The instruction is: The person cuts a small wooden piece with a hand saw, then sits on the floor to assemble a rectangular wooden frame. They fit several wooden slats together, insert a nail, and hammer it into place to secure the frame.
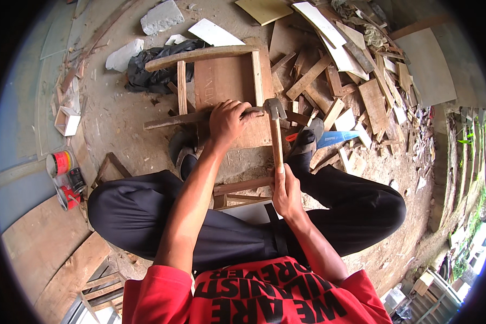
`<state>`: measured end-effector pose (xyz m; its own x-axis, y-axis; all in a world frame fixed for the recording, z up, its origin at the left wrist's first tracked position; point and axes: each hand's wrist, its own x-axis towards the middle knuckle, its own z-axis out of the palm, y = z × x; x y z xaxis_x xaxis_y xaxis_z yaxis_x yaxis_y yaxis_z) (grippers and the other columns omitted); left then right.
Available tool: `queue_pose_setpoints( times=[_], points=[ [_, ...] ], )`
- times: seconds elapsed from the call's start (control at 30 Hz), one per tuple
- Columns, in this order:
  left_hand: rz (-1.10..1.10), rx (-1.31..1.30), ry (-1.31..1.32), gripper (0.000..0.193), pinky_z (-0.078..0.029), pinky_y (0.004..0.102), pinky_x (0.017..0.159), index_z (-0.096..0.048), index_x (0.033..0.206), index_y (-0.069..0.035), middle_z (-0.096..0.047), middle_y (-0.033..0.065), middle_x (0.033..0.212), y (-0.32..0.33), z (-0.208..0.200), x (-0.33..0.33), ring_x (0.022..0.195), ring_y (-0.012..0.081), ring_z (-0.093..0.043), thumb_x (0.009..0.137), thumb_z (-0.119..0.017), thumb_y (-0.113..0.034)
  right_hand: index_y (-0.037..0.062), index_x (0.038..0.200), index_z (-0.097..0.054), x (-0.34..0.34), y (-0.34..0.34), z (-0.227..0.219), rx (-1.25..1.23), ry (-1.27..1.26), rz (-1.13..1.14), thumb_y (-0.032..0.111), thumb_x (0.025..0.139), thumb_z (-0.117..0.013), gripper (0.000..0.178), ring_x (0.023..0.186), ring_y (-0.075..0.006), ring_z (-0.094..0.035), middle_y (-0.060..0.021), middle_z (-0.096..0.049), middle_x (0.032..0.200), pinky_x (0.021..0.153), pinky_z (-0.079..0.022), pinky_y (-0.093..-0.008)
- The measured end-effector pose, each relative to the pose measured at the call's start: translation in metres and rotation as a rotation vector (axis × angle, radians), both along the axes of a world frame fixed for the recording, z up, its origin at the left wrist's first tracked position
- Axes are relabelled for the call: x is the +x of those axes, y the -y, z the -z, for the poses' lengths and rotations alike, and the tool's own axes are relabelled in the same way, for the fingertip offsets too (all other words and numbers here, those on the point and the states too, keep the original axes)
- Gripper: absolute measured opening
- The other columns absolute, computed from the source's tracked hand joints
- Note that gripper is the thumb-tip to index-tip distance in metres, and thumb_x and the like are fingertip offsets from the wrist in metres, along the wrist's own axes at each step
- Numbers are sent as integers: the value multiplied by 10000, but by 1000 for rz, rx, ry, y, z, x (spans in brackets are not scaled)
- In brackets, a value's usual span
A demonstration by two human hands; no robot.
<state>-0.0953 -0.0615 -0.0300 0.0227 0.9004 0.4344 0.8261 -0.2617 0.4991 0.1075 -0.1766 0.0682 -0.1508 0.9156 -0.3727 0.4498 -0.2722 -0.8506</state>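
Observation:
My right hand [287, 190] is closed around the lower handle of a hammer [277, 141]. The hammer's metal head is at the right end of a wooden frame [181, 86], touching or just above it; I cannot tell which. This frame has two long bars joined by short crosspieces. My left hand [228, 122] is wrapped over its near bar [173, 121], left of the hammer head, and whether a nail is between the fingers is hidden. Beneath the frame lies a brown wooden board [217, 75].
A blue-bladed handsaw [336, 138] lies beside my right foot. Wood offcuts [310, 75] pile up at the far right. A black plastic bag [146, 70] and concrete chunks [162, 17] lie at the far left. Open cans [61, 163] stand left of my knee.

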Motion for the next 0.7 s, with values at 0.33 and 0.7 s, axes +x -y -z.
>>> queue_pose_setpoints(
  times=[0.33,0.7],
  points=[
    [-2,-33,24,248,-496,386,751,-691,907,-86,-676,68,833,0,-3,1,829,269,-648,728,-771,-238,-17,960,-489,-6,4,-12,125,-88,-46,279,1058,-352,341,516,-337,-539,-174,-509,594,516,-409,-428],
    [-5,2,33,292,-506,375,705,-704,848,-86,-685,60,794,2,2,3,774,267,-659,791,-746,-370,-12,919,-481,-2,0,-22,244,-173,25,403,1035,-337,455,458,-165,-447,-56,-459,584,436,-347,-293]
  ],
)
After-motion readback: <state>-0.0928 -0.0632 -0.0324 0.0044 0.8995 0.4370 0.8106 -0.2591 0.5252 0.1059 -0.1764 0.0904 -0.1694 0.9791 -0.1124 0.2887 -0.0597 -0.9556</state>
